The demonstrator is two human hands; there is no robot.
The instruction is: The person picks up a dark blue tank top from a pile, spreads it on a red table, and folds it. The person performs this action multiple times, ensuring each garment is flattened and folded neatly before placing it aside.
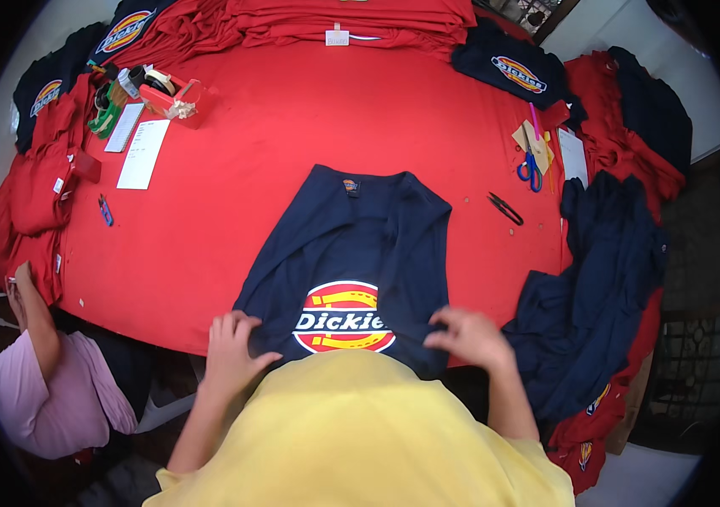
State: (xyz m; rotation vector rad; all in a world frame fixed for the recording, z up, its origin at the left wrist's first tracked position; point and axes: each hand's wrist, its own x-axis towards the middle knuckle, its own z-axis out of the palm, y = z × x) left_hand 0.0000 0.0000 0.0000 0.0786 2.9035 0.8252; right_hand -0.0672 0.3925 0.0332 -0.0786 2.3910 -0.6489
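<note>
A navy shirt point(351, 245) lies in front of me on the red-covered table, its neck label facing up at the far end. Its oval red, yellow and white print point(345, 318) is close to my body, and the near edge is hidden by my yellow top. At the shirt's left edge, my left hand point(236, 348) rests with its thumb spread from the fingers. My right hand point(471, 338) is at the opposite edge, thumb and fingers bent round the fabric in what looks like a pinch.
Thread snips point(505, 208) and blue-handled scissors point(531, 169) lie right. Navy garments point(588, 287) heap at the right edge; red garments point(351, 21) are stacked at the back. A red box point(172, 100), paper point(143, 155) and small cutter point(105, 210) sit left. Another person's arm point(37, 317) reaches red garments.
</note>
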